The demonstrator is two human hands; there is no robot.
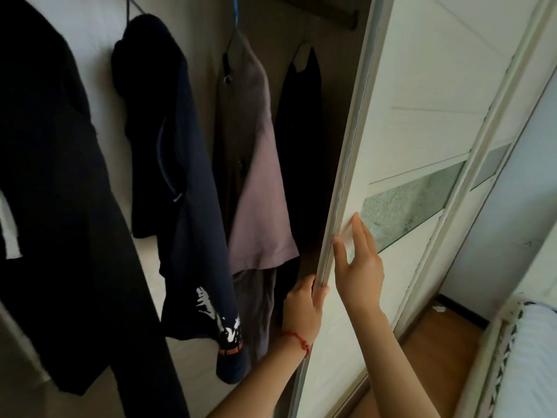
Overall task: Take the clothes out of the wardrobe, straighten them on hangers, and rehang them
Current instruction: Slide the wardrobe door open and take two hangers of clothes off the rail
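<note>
Our left hand (303, 307) clenches its fingers (319, 292) around the sliding door's edge (337, 212), our right hand (358, 263) presses flat with released fingers (360, 233) just beside, 4 garments left of both.

- Hanging garments — four in view: one black coat (51, 182) at far left, one navy sweatshirt (180, 188) with white print on its cuff, one mauve shirt (256, 188), one black garment (304, 140) nearest the door.
- Hangers — two told apart by their hooks: one blue hanger (235, 13), one purple hanger (132, 7); a pale hanger shoulder (302, 57) shows inside the rightmost piece, making three. Any under the coat is hidden.
- Sliding doors — two: one near door (391, 176), one rear door (494, 164) behind it.
- Hands — two: left hand (303, 309), right hand (358, 267).
- Red wrist cords (297, 340) — one.
- Hanging rails (319, 12) — one.
</note>
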